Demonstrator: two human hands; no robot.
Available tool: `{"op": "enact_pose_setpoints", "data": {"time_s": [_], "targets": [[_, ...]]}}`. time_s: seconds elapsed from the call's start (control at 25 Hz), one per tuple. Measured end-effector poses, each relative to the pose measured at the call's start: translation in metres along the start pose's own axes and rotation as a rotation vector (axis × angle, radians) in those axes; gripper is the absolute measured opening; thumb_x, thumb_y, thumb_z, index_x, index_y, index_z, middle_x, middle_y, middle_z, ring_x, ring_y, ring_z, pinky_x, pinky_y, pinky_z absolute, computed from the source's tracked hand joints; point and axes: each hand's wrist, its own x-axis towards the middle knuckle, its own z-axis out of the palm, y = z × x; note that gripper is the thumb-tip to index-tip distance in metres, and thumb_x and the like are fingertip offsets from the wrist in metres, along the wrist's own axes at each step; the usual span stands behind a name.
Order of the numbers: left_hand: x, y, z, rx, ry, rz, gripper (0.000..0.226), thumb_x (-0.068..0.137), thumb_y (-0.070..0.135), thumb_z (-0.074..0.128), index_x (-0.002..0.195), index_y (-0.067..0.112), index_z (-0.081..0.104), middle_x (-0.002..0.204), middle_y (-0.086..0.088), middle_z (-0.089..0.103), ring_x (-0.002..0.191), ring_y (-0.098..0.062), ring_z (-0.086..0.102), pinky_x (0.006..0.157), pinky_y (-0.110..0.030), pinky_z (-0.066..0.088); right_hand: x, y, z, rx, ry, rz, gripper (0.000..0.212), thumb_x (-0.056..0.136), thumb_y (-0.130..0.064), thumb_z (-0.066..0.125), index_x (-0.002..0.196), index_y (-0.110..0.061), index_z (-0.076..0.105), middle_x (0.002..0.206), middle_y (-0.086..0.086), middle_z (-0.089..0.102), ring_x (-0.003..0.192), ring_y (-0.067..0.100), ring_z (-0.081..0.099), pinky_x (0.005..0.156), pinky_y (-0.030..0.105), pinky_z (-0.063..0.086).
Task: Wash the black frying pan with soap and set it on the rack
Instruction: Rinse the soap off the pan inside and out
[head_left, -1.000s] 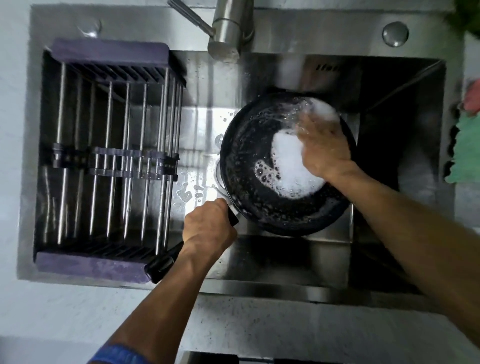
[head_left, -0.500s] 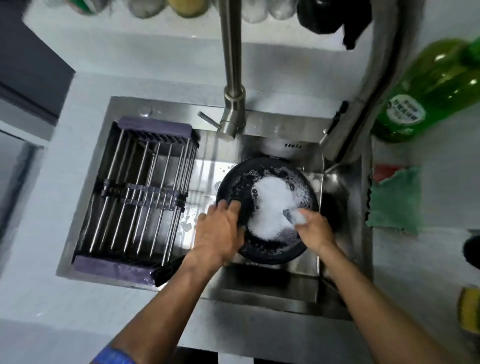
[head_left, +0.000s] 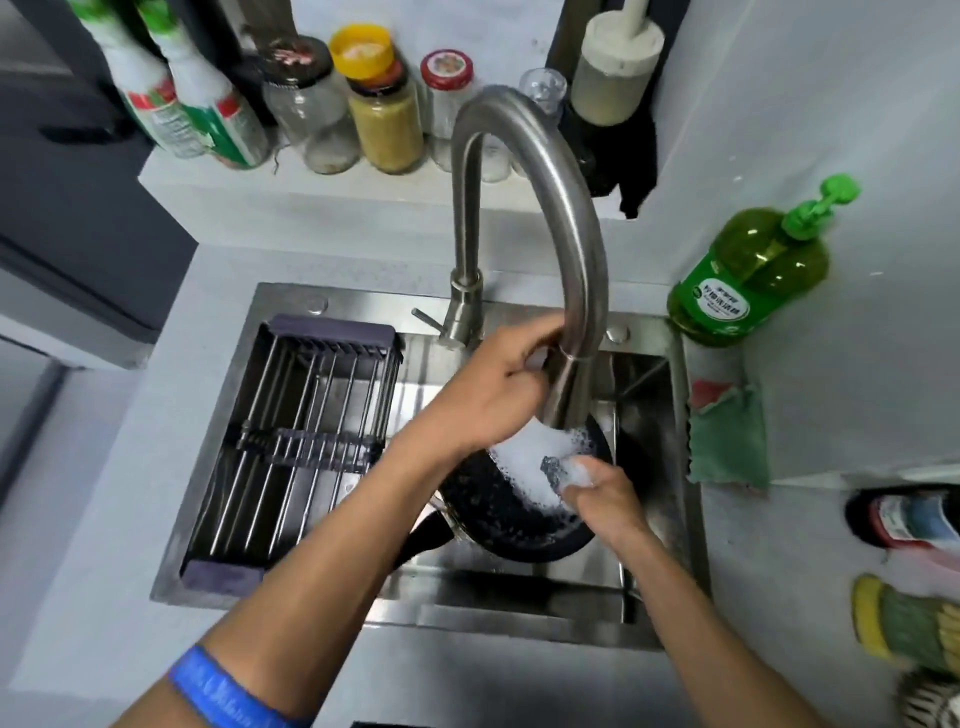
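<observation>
Fingers (head_left: 524, 349) of the left hand (head_left: 488, 389) curl around the lower spout of the steel faucet (head_left: 582, 291) at mid-frame. At centre right, the right hand (head_left: 597, 493) pinches a foamy scrubber (head_left: 557, 470), seemingly steel wool, against the suds inside the black frying pan (head_left: 498, 512). That pan sits in the sink (head_left: 670, 530), handle pointing lower left. At left, the rack (head_left: 306, 431) spans the basin. A green soap bottle (head_left: 748, 275) stands on the tabletop (head_left: 779, 571), upper right.
</observation>
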Motion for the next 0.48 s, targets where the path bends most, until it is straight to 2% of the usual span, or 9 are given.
{"op": "enact_pose_setpoints", "data": {"time_s": [0.04,0.08,0.12,0.2,0.24,0.36,0.4,0.48], "targets": [[-0.009,-0.018,-0.014,0.120,0.057,-0.059,0.052,0.084,-0.015,0.047,0.127,0.011,0.058,0.120,0.000,0.062,0.110,-0.001,0.058,0.089,-0.004,0.040,-0.003,-0.003,0.009,0.015,-0.001,0.001,0.036,0.084,-0.002,0.066,0.117,-0.018,0.071,0.104,0.002,0.073,0.097,0.023,0.069,0.084,0.029,0.053],[-0.012,-0.037,-0.029,0.333,0.154,-0.124,0.052,0.085,-0.008,0.049,0.132,0.014,0.054,0.127,-0.001,0.058,0.117,-0.009,0.055,0.094,-0.007,0.038,-0.005,-0.006,0.018,0.034,-0.005,0.003,0.037,0.084,-0.002,0.066,0.117,-0.017,0.071,0.103,0.003,0.073,0.097,0.023,0.069,0.086,0.030,0.054],[-0.007,-0.055,-0.044,0.589,0.231,-0.186,0.050,0.085,0.001,0.050,0.134,0.015,0.050,0.132,-0.004,0.054,0.121,-0.021,0.051,0.098,-0.019,0.040,-0.007,-0.011,0.026,0.047,-0.004,0.005,0.038,0.084,-0.001,0.066,0.118,-0.016,0.070,0.103,0.002,0.073,0.096,0.021,0.069,0.086,0.030,0.054],[0.018,-0.080,-0.071,1.020,0.201,-0.293,0.051,0.085,0.014,0.051,0.136,0.010,0.040,0.137,-0.010,0.043,0.123,-0.034,0.043,0.095,-0.045,0.043,-0.010,-0.020,0.037,0.057,0.009,0.011,0.038,0.085,-0.001,0.066,0.117,-0.021,0.069,0.102,-0.001,0.072,0.090,0.016,0.067,0.080,0.026,0.054],[0.033,-0.086,-0.079,1.151,0.140,-0.331,0.052,0.087,0.017,0.051,0.136,0.007,0.037,0.138,-0.011,0.040,0.124,-0.035,0.041,0.093,-0.049,0.042,-0.011,-0.024,0.039,0.070,0.012,0.012,0.039,0.086,-0.001,0.065,0.117,-0.025,0.067,0.100,-0.003,0.071,0.087,0.014,0.066,0.075,0.022,0.053],[0.051,-0.090,-0.089,1.350,0.029,-0.395,0.035,0.095,0.014,0.045,0.128,0.005,0.049,0.126,-0.015,0.054,0.117,-0.033,0.051,0.089,-0.043,0.045,-0.011,-0.033,0.038,0.103,0.039,0.004,0.039,0.086,0.002,0.064,0.116,-0.023,0.066,0.096,-0.003,0.069,0.080,0.010,0.064,0.066,0.012,0.049],[0.049,-0.092,-0.090,1.363,0.004,-0.398,0.030,0.096,0.013,0.045,0.124,0.005,0.054,0.120,-0.015,0.059,0.111,-0.033,0.056,0.085,-0.040,0.046,-0.008,-0.033,0.038,0.105,0.062,0.001,0.037,0.085,0.001,0.065,0.114,-0.022,0.067,0.098,0.000,0.070,0.082,0.012,0.065,0.067,0.014,0.050],[0.037,-0.100,-0.093,1.306,-0.023,-0.387,0.026,0.096,0.011,0.045,0.118,0.007,0.057,0.112,-0.015,0.063,0.104,-0.034,0.061,0.079,-0.038,0.047,-0.009,-0.033,0.038,0.057,0.085,0.014,0.027,0.082,-0.008,0.067,0.107,-0.020,0.069,0.103,0.005,0.072,0.092,0.022,0.068,0.077,0.028,0.053]]}}
